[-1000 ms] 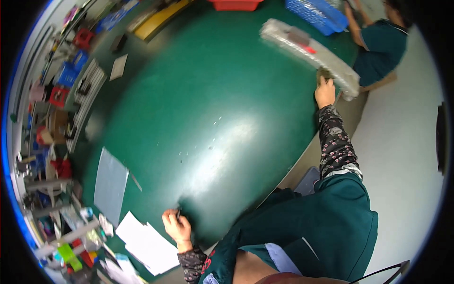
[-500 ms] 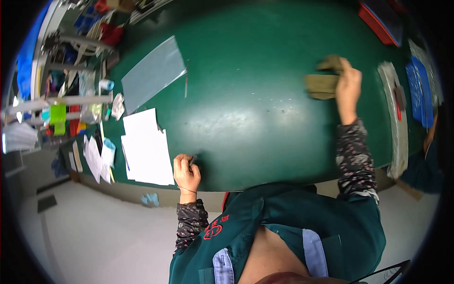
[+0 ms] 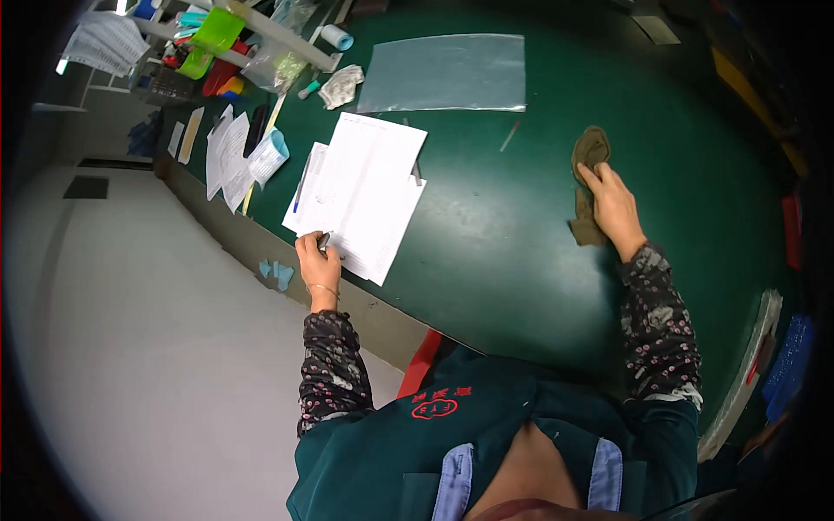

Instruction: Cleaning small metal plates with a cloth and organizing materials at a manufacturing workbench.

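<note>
My right hand (image 3: 613, 208) grips a folded piece of olive-green cloth (image 3: 592, 144) between thumb and fingers, at the right of the green table. Part of the cloth hangs down beside the hand, bent in a loop at its upper end. My left hand (image 3: 320, 265) is closed around a small dark object (image 3: 324, 241) whose kind I cannot make out. That hand hovers at or rests on the lower edge of a stack of white printed sheets (image 3: 360, 187); contact cannot be judged. A blue-tipped pen (image 3: 301, 187) lies on the sheets' left side.
A clear plastic sheet (image 3: 443, 74) lies beyond the papers, with a thin reddish stick (image 3: 510, 136) near it. A crumpled cloth (image 3: 341, 87), a blue-white roll (image 3: 336, 37) and a blue face mask (image 3: 268, 156) lie at the left. A long plastic-wrapped bundle (image 3: 743, 378) stands at right.
The view has swung left. My right hand has carried the olive cloth leftward, nearer the plastic sheet. My left hand has moved from beside the papers onto their lower edge.
</note>
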A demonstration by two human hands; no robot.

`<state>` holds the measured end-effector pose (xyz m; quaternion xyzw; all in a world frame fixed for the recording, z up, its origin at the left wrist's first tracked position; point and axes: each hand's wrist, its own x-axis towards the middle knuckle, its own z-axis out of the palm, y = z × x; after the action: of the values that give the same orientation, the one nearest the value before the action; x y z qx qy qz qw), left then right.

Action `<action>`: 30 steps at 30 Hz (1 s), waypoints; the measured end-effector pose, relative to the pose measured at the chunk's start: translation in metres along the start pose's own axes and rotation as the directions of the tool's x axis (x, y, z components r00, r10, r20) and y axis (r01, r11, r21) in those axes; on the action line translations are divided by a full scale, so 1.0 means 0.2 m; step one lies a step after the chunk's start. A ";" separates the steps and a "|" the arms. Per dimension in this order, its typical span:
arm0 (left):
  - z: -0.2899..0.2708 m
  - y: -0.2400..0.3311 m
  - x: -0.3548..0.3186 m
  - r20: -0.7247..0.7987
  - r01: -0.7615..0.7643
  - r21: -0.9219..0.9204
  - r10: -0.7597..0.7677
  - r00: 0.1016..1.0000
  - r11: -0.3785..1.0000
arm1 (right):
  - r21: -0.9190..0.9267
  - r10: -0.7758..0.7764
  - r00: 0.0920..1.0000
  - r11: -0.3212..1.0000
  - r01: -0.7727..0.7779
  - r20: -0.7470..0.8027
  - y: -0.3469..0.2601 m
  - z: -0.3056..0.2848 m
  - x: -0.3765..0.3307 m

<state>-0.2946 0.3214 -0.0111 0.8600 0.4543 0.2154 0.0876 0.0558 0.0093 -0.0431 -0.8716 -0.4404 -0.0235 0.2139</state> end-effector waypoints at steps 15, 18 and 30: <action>0.04 -0.46 0.63 0.453 0.279 0.187 -0.334 0.826 0.942 | 0.538 0.418 0.702 0.453 -0.711 0.577 -1.10 0.35 0.42; 0.05 -0.45 0.57 0.425 0.268 0.171 -0.316 0.848 0.948 | 0.341 0.381 0.754 0.720 -0.605 0.535 -1.25 0.42 0.36; 0.10 -0.55 0.51 0.326 0.280 -0.062 -0.246 0.913 0.958 | 0.157 0.281 0.916 0.929 -0.334 0.286 -1.37 0.52 0.33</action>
<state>-0.3178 0.4688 -0.0373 0.8082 0.5339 0.0860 0.2333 -0.1322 0.2432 -0.0260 -0.8993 -0.3213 0.1695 0.2434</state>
